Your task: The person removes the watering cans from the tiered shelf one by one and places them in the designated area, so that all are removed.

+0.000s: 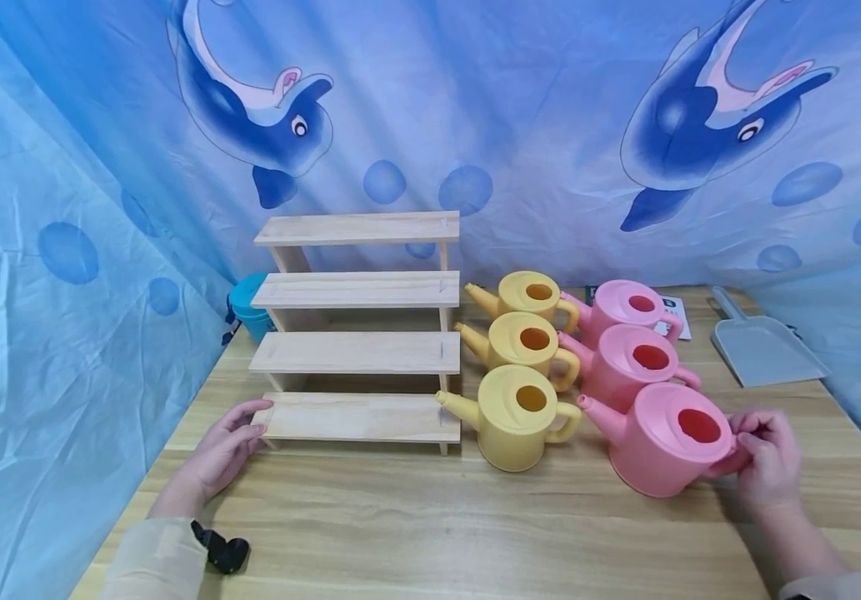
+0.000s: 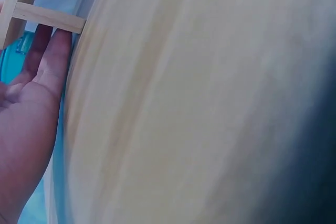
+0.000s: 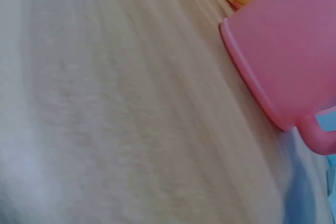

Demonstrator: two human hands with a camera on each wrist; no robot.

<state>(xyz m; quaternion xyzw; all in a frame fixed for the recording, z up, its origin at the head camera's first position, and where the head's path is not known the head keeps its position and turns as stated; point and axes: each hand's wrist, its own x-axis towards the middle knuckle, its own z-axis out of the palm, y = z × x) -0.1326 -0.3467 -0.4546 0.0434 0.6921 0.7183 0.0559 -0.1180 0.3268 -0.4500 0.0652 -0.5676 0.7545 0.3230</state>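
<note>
A stepped wooden shelf rack (image 1: 358,417) with several tiers stands left of centre. My left hand (image 1: 222,450) touches the left end of its lowest board, fingers extended; in the left wrist view, the fingertips of the left hand (image 2: 37,93) meet the rack's wooden piece (image 2: 50,17). On the right, my right hand (image 1: 768,458) grips the handle of the front pink watering can (image 1: 666,450). That can's pink body (image 3: 289,51) fills the right of the right wrist view, the hand itself out of sight. Its spout points left, towards the front yellow watering can (image 1: 513,425).
Behind the front cans stand two more yellow watering cans (image 1: 523,342) and two more pink ones (image 1: 628,358), in rows. A grey dustpan (image 1: 768,346) lies at the back right. A turquoise bucket (image 1: 252,304) sits behind the rack's left side. Blue dolphin curtains (image 1: 415,100) border the wooden table (image 1: 430,525).
</note>
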